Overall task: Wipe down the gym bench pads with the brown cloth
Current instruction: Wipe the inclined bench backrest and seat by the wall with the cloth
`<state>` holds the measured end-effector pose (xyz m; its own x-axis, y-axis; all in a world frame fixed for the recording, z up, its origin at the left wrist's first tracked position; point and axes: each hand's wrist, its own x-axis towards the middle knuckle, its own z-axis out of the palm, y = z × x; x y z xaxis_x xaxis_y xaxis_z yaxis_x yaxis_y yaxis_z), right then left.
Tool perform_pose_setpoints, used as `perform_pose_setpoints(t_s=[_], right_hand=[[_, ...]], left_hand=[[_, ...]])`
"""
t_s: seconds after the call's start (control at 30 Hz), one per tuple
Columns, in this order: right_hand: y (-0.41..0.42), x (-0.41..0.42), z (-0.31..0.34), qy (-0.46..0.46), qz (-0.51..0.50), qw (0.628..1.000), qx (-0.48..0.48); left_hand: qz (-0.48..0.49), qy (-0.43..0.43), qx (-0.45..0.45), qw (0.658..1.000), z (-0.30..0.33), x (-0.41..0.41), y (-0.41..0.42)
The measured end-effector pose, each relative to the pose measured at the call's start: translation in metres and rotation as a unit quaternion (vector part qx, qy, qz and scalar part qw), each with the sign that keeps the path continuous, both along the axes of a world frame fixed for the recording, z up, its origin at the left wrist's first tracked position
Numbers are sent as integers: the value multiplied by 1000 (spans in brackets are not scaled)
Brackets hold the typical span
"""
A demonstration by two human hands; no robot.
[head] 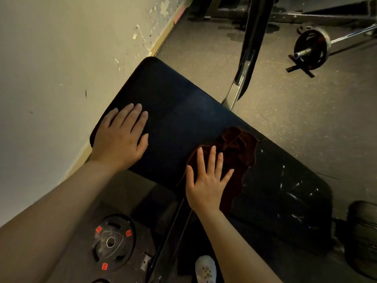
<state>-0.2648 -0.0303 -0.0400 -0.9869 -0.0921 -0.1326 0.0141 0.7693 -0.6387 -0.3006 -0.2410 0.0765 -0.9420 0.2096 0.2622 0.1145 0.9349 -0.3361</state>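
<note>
A dark bench pad [179,111] runs diagonally from upper left to lower right; its lower right part [285,180] is cracked and scuffed with white marks. The brown cloth [238,144] lies crumpled on the pad near its middle. My right hand [206,180] presses flat on the near part of the cloth, fingers straight and spread. My left hand [120,135] rests flat on the pad's left end, fingers straight, away from the cloth.
A cream wall [61,78] stands close on the left. A weight plate with red marks [111,242] lies on the floor below. A metal upright [244,58] rises behind the bench. A loaded barbell [312,50] lies at upper right. A white shoe [206,268] shows at the bottom.
</note>
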Motion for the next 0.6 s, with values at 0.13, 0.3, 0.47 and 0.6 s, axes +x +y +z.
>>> perform_pose_setpoints(t_s=[0.13,0.3,0.47,0.6], right_hand=[[9,1,0,-46,-30,998,4],[19,-17,-4,-54,-49,997,-4],[33,-49,-14,-46,-63,997,7],[50,-93,-19,-55,-59,997,6]], left_hand=[[30,-26,45,998,-19,13,50],[14,-64,6,998,-62,21,100],[-33,2,24,999,-68,24,98],[-56,22,19,998,-75,23,94]])
